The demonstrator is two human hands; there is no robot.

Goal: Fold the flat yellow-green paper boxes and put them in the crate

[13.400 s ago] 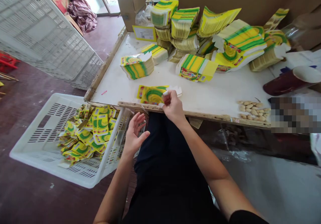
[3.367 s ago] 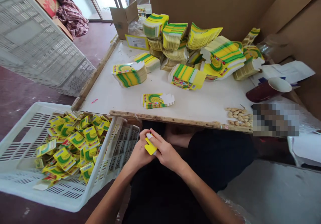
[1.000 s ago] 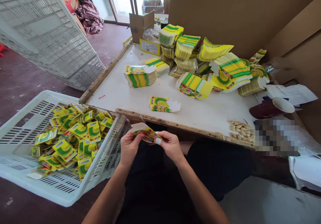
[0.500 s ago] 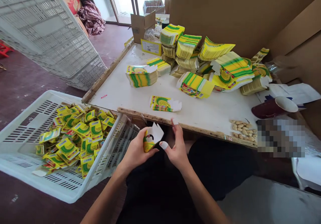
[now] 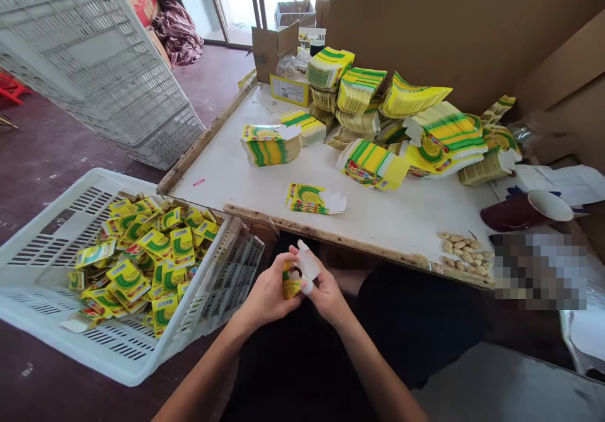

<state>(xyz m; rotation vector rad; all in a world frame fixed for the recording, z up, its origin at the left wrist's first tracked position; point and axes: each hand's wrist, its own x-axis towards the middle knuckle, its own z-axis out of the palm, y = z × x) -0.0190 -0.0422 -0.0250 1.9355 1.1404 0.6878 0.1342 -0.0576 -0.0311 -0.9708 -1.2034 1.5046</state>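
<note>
Just below the table's front edge, a small yellow-and-green carton (image 5: 289,285) is held between both hands over my lap. My left hand (image 5: 270,290) is closed around its left side. My right hand (image 5: 327,288), with white coverings on its thumb and a finger, pinches the carton's white flaps at the right end. A round cut-out shows dark in the carton's face. On the table beyond my hands lies a short stack of flat cartons (image 5: 312,199). To the left, a white plastic crate (image 5: 137,364) holds many folded yellow cartons (image 5: 130,278).
Bundles of flat cartons (image 5: 362,88) are piled at the back of the white table (image 5: 222,164). A wooden strip (image 5: 331,236) edges its front. Peanuts (image 5: 466,252) and a tipped dark red cup (image 5: 510,211) lie at the right. Stacked white crates (image 5: 104,63) stand at the left.
My right hand has moved in from beside the carton and closed on its flaps. The carton and my left hand have shifted slightly right.
</note>
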